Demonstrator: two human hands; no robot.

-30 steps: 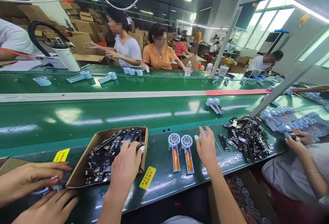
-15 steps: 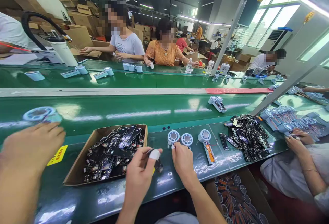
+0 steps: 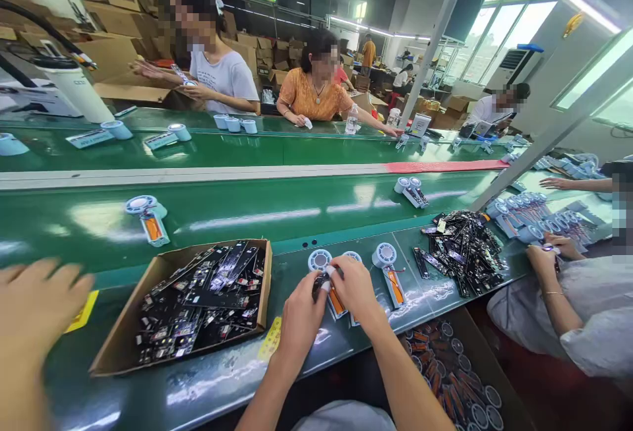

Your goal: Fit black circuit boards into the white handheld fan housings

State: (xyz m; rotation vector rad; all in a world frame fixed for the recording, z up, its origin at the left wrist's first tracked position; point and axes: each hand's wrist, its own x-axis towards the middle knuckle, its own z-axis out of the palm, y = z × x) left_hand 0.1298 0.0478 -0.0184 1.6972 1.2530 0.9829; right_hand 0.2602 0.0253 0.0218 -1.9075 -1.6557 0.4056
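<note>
So, the green conveyor belt [image 3: 297, 210] is running across the whole view, with a green bench strip [image 3: 208, 378] along its near edge. People are sitting along the far side; a co-worker at the right [image 3: 583, 325] is bending over blue fan parts. A cardboard box [image 3: 123, 345] full of black circuit boards [image 3: 202, 302] is sitting on the bench, left of the hands. A loose pile of black boards [image 3: 462, 250] is lying well off to the right. A co-worker's hand [image 3: 34, 306] is hovering blurred at the left edge. One fan shell with an orange cell [image 3: 147, 217] is lying alone on the belt. Near the wearer, three open fan shells are lying side by side on the bench; the rightmost shell [image 3: 390, 273] is lying untouched. Left hand [image 3: 301, 316] and right hand [image 3: 353, 286] are meeting over the left shell [image 3: 326, 279]. Left fingers are pinching a small black board [image 3: 319, 284] against it. Right fingertips are pressing down just beside it, closed around nothing I can make out.
</note>
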